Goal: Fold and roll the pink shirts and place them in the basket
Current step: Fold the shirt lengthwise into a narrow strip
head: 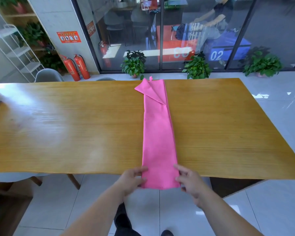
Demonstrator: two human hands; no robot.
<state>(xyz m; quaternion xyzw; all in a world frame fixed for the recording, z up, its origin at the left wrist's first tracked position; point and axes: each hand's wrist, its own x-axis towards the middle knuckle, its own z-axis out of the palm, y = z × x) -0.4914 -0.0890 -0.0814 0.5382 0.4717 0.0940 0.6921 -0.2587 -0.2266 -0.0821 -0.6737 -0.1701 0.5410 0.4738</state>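
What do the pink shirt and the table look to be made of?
Shirt: seemingly thin, smooth cloth with a matte look. It lies flat in a long strip with crisp fold edges, and its near end droops over the table edge.
Table: wood or wood veneer, I cannot tell which. It shows fine grain lines and a glossy finish that mirrors the window light.

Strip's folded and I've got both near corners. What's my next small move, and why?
Probably turn the near end over and start rolling it away from you. The pink shirt lies as one long narrow strip across the table, and the left hand and right hand each pinch a near corner.
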